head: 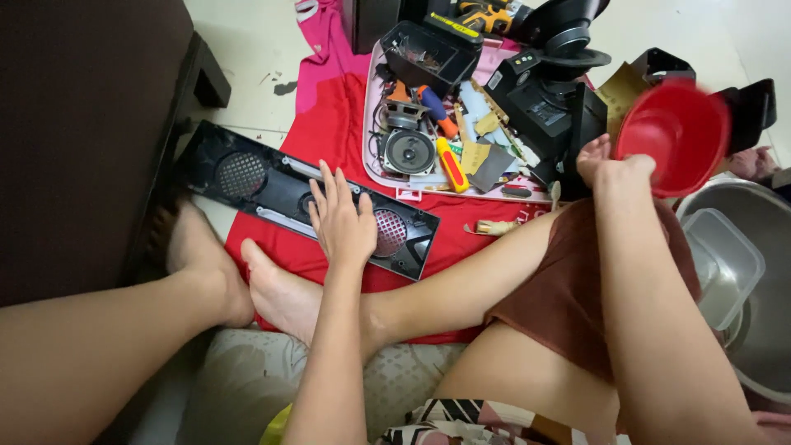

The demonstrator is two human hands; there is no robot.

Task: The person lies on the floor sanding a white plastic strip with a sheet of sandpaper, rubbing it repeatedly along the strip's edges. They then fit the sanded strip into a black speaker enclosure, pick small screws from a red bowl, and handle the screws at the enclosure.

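Observation:
My left hand (342, 218) lies flat, fingers spread, on a long black speaker panel (247, 177) with round mesh grilles that rests on a red cloth (334, 124) on the floor. My right hand (614, 169) is raised above my right knee and grips the rim of a red plastic bowl (680, 132), which looks blurred. My bare legs and feet stretch across the cloth, just below the panel.
A pink tray (387, 183) behind the panel holds a round speaker driver (409, 151), screwdrivers (451, 163) and black casing parts (544, 99). A steel basin (762, 218) with a clear plastic container (725, 264) stands at the right. Dark furniture (82, 124) fills the left.

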